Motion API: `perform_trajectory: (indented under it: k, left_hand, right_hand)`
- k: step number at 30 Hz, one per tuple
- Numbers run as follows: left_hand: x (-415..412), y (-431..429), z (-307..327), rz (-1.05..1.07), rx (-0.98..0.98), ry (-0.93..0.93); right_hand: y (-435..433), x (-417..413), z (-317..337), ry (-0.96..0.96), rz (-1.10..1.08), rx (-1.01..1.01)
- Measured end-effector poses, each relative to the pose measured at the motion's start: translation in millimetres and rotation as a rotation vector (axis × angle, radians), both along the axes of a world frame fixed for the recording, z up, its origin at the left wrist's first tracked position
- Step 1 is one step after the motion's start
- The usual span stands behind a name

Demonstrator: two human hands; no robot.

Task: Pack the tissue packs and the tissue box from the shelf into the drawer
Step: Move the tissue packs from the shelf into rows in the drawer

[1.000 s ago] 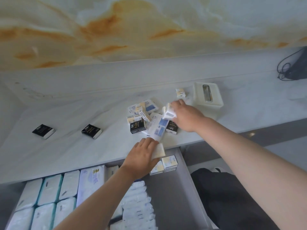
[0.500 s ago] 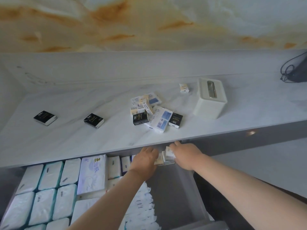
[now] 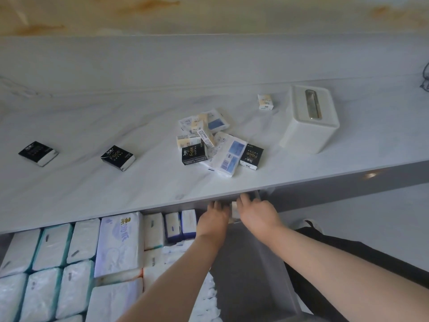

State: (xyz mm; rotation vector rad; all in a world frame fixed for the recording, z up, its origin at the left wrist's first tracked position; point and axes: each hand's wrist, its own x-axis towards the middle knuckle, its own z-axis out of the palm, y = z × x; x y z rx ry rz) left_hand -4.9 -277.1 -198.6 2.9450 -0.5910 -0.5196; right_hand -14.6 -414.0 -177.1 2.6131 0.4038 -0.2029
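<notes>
The open drawer (image 3: pixel 250 263) sits below the marble shelf (image 3: pixel 92 187). My left hand (image 3: pixel 214 217) and my right hand (image 3: pixel 257 212) reach side by side into its back right corner. Each holds a small tissue pack (image 3: pixel 234 209) by the thumb side, and the packs show as a white sliver between the hands. The fingertips are hidden under the shelf edge. On the shelf lie a pile of small packs (image 3: pixel 216 140), a lone pack (image 3: pixel 265 102), two black packs (image 3: pixel 38 153) (image 3: pixel 118 157) and the white tissue box (image 3: pixel 311 126).
The drawer's left half is filled with large soft tissue packs (image 3: pixel 118 242); its right side shows bare grey floor. A black bag (image 3: pixel 348 252) lies on the ground to the right of the drawer. A dark cable (image 3: pixel 426 75) sits at the shelf's far right.
Both hands came off the shelf with small packs, dropped into the drawer and pushed further back under the shelf edge. The view has tilted downward.
</notes>
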Motion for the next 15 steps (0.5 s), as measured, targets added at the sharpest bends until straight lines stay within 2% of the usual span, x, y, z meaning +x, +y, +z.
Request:
perform_trajectory:
  k: [4, 7, 15]
  left_hand:
    - [-1.6, -4.0, 4.8, -0.081, 0.075, -0.082]
    - [-1.3, 4.7, 8.2, -0.092, 0.118, -0.073]
    - [-1.1, 15.8, 9.1, 0.029, 0.022, 0.025]
  right_hand:
    - [-2.2, -4.9, 7.1, -0.018, 0.031, 0.034]
    - [-2.8, -5.4, 9.8, -0.069, 0.048, 0.076]
    - [4.5, -13.7, 4.7, 0.028, 0.044, 0.157]
